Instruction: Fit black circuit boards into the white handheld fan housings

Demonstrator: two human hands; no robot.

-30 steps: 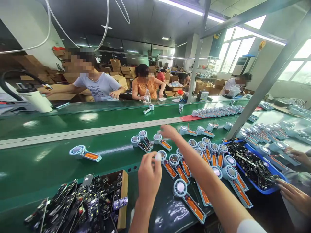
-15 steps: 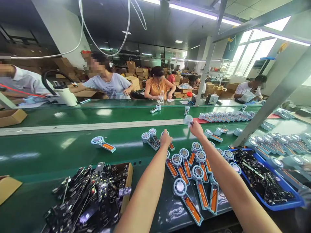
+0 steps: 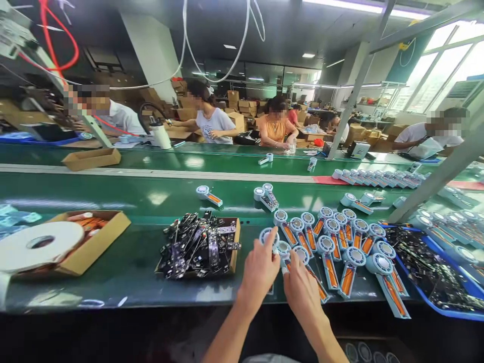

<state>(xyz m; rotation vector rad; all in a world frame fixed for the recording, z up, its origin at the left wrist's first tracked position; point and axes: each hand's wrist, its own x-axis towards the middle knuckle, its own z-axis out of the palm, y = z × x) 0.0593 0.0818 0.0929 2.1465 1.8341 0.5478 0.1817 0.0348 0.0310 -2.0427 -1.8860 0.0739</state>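
Note:
My left hand [image 3: 260, 267] is closed at a light-blue handheld fan housing [image 3: 269, 236], its index finger lying over the round head. My right hand [image 3: 300, 282] curls at a second fan housing [image 3: 283, 249] close beside it; the fingers hide most of that handle. Just beyond the right fingertips is another round fan head [image 3: 301, 255]. More housings with orange-lined handles [image 3: 329, 269] lie in rows to the right of my hands. Left of them, a carton [image 3: 237, 247] is heaped with black circuit boards [image 3: 196, 247].
A blue tray [image 3: 431, 307] of black boards stands at right, near a slanted metal post [image 3: 438, 166]. Far left sits a cardboard box [image 3: 102, 247] with a white tape roll [image 3: 56, 244]. Several fan units lie on the green belt [image 3: 170, 196]. Co-workers sit across it.
Both hands have drawn back from the belt toward the bench's front edge and come close together, bringing fan housings with them. The view has shifted, showing more of the left side.

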